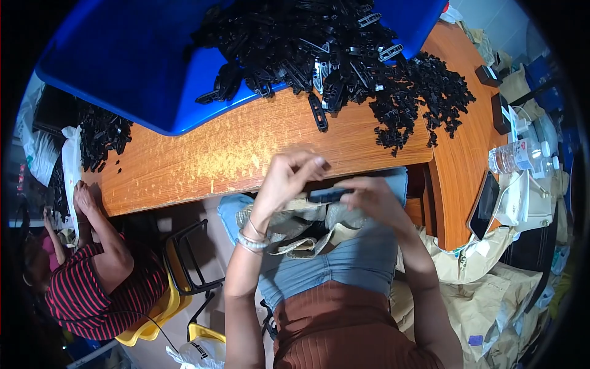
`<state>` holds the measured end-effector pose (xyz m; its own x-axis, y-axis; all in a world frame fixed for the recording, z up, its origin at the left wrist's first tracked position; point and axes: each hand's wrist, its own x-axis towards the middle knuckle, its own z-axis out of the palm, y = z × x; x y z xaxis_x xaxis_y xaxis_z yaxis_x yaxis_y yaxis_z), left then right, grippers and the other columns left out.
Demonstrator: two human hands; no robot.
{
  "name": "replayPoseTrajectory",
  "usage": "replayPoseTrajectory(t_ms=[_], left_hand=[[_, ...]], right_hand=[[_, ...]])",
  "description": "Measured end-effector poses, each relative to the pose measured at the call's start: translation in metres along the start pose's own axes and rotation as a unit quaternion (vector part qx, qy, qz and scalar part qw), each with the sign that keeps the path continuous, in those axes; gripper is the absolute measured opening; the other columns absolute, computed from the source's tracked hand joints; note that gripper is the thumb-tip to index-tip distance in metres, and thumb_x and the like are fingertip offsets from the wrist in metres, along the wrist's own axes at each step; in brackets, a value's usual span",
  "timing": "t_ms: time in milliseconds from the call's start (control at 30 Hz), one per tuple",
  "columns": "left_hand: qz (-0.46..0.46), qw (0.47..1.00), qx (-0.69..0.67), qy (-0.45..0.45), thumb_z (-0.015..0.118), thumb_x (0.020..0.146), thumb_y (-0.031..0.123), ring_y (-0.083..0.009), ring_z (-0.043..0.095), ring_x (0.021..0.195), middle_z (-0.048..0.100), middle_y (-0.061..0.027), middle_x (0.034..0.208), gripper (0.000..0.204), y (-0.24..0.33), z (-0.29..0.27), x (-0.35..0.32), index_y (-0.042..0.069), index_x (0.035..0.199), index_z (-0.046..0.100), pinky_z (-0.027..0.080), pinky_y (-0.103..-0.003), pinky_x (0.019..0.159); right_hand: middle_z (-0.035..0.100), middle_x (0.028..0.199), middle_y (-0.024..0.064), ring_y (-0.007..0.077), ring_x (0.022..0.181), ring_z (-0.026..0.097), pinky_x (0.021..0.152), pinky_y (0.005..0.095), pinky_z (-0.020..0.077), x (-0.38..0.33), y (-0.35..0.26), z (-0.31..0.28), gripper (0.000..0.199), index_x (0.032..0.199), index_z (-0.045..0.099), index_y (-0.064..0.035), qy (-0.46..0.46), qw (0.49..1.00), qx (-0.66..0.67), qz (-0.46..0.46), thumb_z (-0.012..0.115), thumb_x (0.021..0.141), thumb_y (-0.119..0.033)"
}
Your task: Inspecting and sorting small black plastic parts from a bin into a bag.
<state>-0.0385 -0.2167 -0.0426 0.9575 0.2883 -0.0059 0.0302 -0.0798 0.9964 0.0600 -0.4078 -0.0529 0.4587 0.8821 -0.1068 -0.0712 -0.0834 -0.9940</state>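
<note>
My left hand (290,177), a beaded bracelet at its wrist, is raised over the table's front edge with fingers curled and thumb against them. Motion smears its fingertips, and whatever they may hold is too small to make out. My right hand (373,198) pinches a dark, elongated plastic part (329,195), also blurred. Below both hands, an opened brown paper bag (345,235) with a clear liner rests on my lap. Ahead lies a heap of black plastic clips (295,46), with one loose black clip (318,112) at its near edge.
The heap spills from a blue bin (123,61) onto the wooden table (246,132). Smaller black pieces (405,104) lie to its right. A bottle (513,157) and a phone (484,205) are at right, above paper sacks (485,307). A striped-shirted person (104,286) works at left.
</note>
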Motion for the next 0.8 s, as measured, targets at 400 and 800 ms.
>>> replayPoseTrajectory(t_ms=[400,800], left_hand=[[0.097,0.888,0.406,0.19,0.064,0.077,0.018,-0.0395,0.058,0.071,0.053,-0.02,0.087,0.02,-0.002,0.008,0.072,0.004,0.085,0.052,0.046,-0.046,0.061],[-0.056,0.976,-0.203,0.062,0.057,0.084,-0.002,-0.0119,0.055,0.063,0.055,-0.0055,0.078,0.024,-0.002,-0.004,0.013,0.003,0.104,0.044,0.047,-0.022,0.052]], right_hand=[[0.055,0.077,0.0097,0.0236,0.072,0.053,0.062,0.0331,0.0422,0.032,-0.009,-0.033,0.007,0.081,0.063,0.0002,0.373,0.745,-0.519,-0.192,0.064,0.077,-0.005],[0.055,0.087,0.0095,0.0276,0.083,0.049,0.073,0.0382,0.0364,0.048,0.004,-0.02,0.015,0.088,0.057,-0.0019,0.266,0.73,-0.573,-0.261,0.062,0.074,0.0]])
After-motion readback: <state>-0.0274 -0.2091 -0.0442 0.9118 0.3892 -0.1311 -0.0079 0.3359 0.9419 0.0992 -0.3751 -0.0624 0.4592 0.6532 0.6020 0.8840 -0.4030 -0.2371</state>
